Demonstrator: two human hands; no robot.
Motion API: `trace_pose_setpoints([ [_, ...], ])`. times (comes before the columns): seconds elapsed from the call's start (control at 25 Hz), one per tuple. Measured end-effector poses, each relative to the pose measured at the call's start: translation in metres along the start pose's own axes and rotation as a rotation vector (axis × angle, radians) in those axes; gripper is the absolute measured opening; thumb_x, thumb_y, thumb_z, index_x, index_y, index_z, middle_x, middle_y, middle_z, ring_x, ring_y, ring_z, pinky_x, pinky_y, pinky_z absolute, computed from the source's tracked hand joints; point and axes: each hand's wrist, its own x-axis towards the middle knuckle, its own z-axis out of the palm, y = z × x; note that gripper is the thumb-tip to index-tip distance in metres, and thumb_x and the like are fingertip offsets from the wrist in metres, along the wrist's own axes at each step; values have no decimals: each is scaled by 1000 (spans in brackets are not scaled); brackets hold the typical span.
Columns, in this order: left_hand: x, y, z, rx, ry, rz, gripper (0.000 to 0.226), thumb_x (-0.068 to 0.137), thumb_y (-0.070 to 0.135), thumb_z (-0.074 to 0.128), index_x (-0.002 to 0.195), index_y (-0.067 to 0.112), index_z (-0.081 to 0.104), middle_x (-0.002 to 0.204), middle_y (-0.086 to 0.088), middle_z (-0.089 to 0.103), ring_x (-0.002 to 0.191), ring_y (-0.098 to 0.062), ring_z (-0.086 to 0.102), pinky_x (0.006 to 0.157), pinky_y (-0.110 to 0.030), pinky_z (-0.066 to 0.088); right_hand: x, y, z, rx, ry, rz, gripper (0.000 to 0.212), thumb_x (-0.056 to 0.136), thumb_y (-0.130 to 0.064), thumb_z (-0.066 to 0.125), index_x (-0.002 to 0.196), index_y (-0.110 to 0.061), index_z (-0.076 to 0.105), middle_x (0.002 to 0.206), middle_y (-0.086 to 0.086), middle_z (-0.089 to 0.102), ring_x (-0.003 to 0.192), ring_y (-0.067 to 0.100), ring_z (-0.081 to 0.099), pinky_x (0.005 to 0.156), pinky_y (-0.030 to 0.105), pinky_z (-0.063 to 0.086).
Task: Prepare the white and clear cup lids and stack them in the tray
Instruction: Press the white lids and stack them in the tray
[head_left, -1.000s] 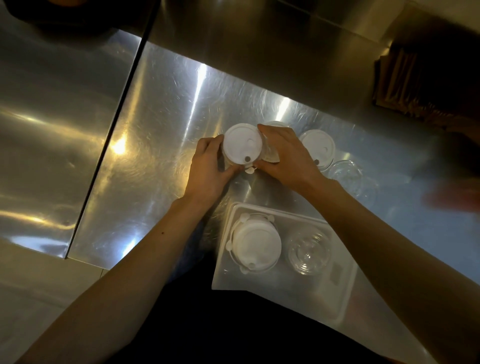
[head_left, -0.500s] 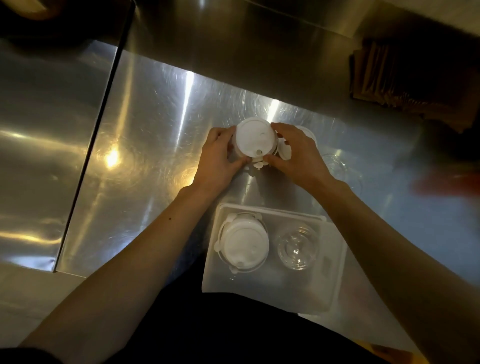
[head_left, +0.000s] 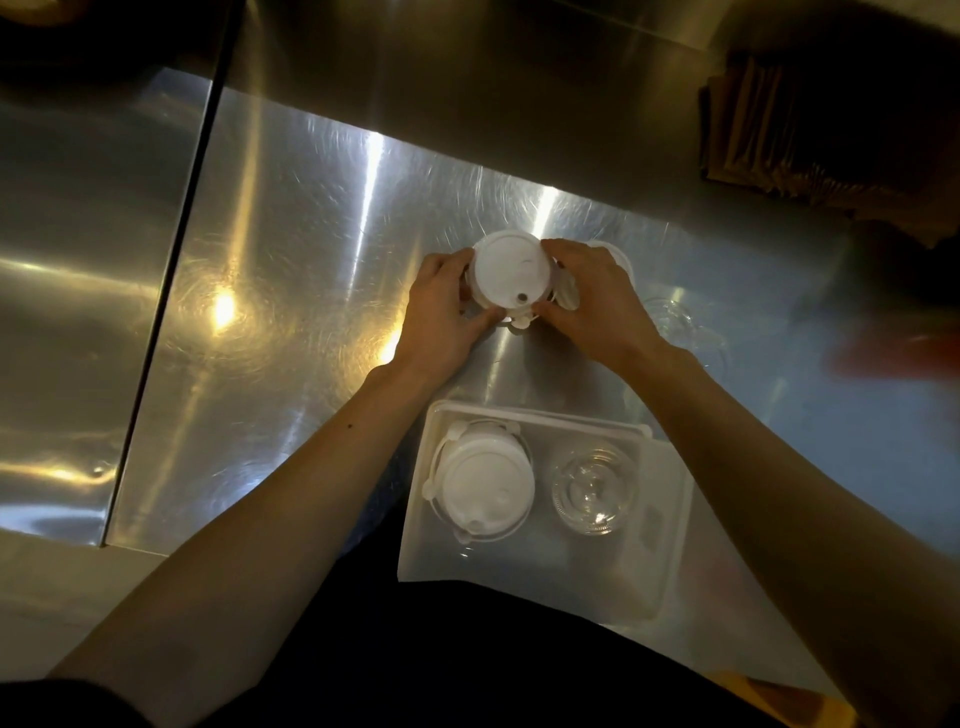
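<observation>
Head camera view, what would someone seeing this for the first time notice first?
First, the two hands meeting mid-counter: the left hand and right hand grip a stack of white lids from either side. Just nearer the person sits a translucent tray holding a white lid stack on its left and clear lids on its right. The steel counter glares with bright reflections.

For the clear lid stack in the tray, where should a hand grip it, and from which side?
Grip the clear lid stack by its round outer rim, coming from above: it sits flat in the tray, the white stack crowds its left, and the tray wall blocks a low approach.
</observation>
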Motion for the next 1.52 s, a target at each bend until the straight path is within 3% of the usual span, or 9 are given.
trace_pose_setpoints([
  [0.24,2,1,1,-4,5,-12,69,72,34,79,132,15,52,124,-8,52,109,-19,57,92,-31,54,2,-1,-1,-36,6,16,48,88,-42,60,133,-26,50,123,0,65,114,23,58,103,48,44],
  [0.48,2,3,-1,22,1,-25,66,75,32,77,133,13,52,126,-11,54,114,-22,56,95,-40,53,3,-6,-5,-51,-23,15,44,96,-30,54,138,-20,46,127,7,63,116,25,56,104,44,42],
  [0.76,-7,-3,-19,47,-41,-54,62,75,26,76,131,16,53,125,-10,55,116,-25,55,96,-41,52,-1,-17,6,59,-55,6,35,97,-23,51,131,-17,54,118,4,67,106,18,61,88,24,42],
  [1.24,-19,-10,-35,128,-12,-114,69,75,28,78,136,17,48,127,-14,54,116,-28,55,99,-37,48,10,-45,17,108,-145,128,31,93,-16,54,124,-16,54,122,8,62,108,22,60,82,24,43],
  [1.52,-22,-5,-32,136,12,-143,70,79,33,75,138,14,43,135,-14,50,122,-28,50,104,-42,46,17,-53,19,73,-104,137,25,96,-17,50,121,-14,54,123,7,61,103,18,58,65,10,36],
])
